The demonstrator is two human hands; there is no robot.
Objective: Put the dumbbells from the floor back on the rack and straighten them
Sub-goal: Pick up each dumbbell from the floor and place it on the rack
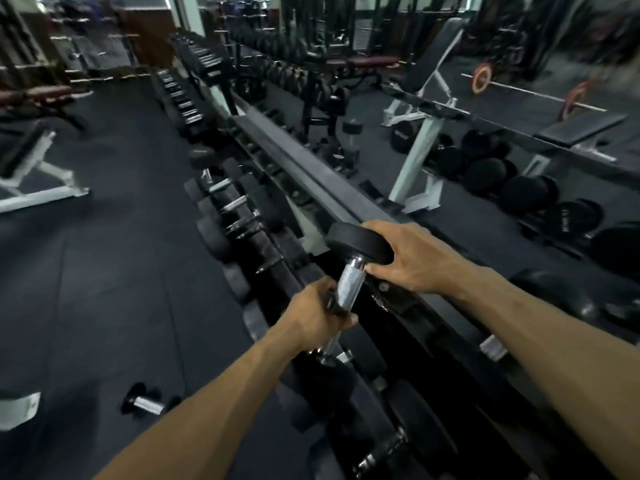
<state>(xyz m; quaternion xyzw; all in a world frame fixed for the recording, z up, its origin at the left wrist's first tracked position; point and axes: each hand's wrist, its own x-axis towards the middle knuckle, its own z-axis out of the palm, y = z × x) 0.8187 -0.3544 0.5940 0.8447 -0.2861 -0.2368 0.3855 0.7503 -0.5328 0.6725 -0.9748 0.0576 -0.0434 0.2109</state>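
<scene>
Dumbbell over rack; another on floor.

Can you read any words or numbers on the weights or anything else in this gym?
None can be read.
Black weight plate by the white bench: pale marking, too blurred.
Dumbbell end on the right: pale marking, too blurred.
Held dumbbell: no text shows.

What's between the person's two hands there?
In the head view, the dumbbell's ribbed metal handle spans the gap: the left hand grips its near end, the right hand its far black weight.
</scene>
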